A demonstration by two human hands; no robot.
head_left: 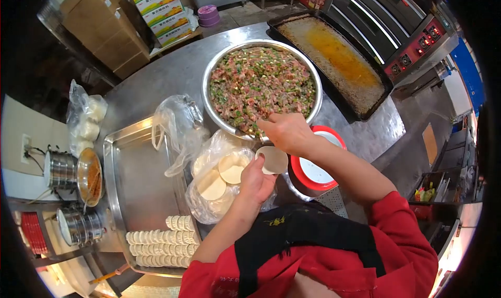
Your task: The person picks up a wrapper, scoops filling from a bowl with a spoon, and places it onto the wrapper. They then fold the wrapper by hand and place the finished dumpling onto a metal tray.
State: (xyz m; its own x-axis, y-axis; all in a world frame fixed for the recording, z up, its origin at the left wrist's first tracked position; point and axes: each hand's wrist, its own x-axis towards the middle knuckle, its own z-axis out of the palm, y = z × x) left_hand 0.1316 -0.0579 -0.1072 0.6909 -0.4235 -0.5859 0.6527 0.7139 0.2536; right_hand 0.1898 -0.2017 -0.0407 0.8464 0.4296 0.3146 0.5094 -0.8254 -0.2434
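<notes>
My left hand [254, 182] holds a round dumpling wrapper [275, 161] between thumb and fingers, just below the bowl. Over the near rim of a large steel bowl [207, 107], my right hand [290, 133] is closed, its fingertips at the meat filling [261, 84]. Whatever it grips is hidden. The filling is pink minced meat with chopped greens. Beside my left hand, stacks of round wrappers [213, 186] lie in an opened clear plastic bag [201, 207]. Rows of folded dumplings [162, 238] sit at the near end of a steel tray [138, 173].
A red-rimmed container [340, 136] with white contents stands under my right forearm. An oily black baking pan [334, 53] lies beyond, near an oven [376, 16]. Another plastic bag [180, 120] lies beside the tray. A bowl of orange-brown food [91, 178] is at left.
</notes>
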